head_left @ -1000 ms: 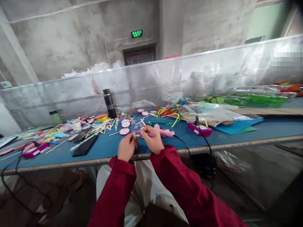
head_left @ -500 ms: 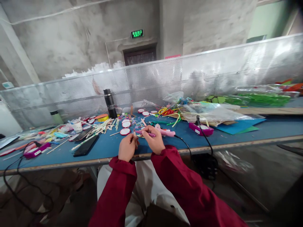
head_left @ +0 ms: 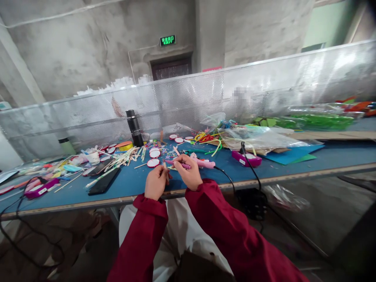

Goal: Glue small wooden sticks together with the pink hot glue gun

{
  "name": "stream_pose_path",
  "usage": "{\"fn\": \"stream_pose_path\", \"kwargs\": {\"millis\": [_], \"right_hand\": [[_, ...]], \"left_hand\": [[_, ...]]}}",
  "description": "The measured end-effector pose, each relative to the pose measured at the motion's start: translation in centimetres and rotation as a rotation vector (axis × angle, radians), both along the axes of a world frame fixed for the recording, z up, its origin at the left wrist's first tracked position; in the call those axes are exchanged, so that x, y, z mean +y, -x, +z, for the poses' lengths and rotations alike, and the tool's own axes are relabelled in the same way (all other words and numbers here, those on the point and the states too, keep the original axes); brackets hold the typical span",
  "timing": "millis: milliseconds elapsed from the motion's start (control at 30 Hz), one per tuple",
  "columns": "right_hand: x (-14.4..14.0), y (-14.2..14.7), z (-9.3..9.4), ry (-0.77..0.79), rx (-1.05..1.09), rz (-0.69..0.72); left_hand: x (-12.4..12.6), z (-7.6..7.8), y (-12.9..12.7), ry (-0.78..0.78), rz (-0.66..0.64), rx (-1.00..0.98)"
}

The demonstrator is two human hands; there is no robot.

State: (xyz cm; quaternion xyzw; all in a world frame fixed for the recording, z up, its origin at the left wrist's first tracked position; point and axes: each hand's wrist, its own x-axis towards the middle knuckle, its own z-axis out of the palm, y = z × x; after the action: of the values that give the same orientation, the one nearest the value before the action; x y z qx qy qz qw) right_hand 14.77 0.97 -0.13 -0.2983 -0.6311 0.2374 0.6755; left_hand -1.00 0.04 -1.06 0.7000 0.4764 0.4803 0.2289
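My left hand (head_left: 155,181) is closed near the table's front edge, pinching a small pale piece that looks like a wooden stick (head_left: 165,165). Most of that piece is hidden by the fingers. To its right, my right hand (head_left: 189,172) is closed around a purple pen (head_left: 185,166), whose tip points left toward the pale piece. Just behind the right hand lies a pink hot glue gun (head_left: 205,163) with a black cord. Round white discs with red rims (head_left: 153,162) lie beyond my left hand.
Loose wooden sticks (head_left: 126,156), a black phone (head_left: 104,182) and a black bottle (head_left: 134,128) stand or lie to the left. A purple box (head_left: 246,159) with a cord, plastic bags (head_left: 261,137) and blue sheets (head_left: 293,154) are at right. Behind runs a perforated metal screen (head_left: 182,98).
The whole view has shifted slightly, so everything appears a little further left. Both hands keep nearly the same pose, still holding the pale piece and the pen.
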Motion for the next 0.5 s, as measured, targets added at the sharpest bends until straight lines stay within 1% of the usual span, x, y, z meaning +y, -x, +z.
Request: {"fn": "stream_pose_path", "kwargs": {"millis": [200,500], "right_hand": [[-0.11,0.01,0.06,-0.022,0.003,0.000],[-0.47,-0.08,0.40,-0.031,-0.017,-0.005]], "left_hand": [[-0.20,0.21,-0.08,0.004,0.014,0.016],[-0.10,0.06,-0.01,-0.006,0.012,0.031]]}}
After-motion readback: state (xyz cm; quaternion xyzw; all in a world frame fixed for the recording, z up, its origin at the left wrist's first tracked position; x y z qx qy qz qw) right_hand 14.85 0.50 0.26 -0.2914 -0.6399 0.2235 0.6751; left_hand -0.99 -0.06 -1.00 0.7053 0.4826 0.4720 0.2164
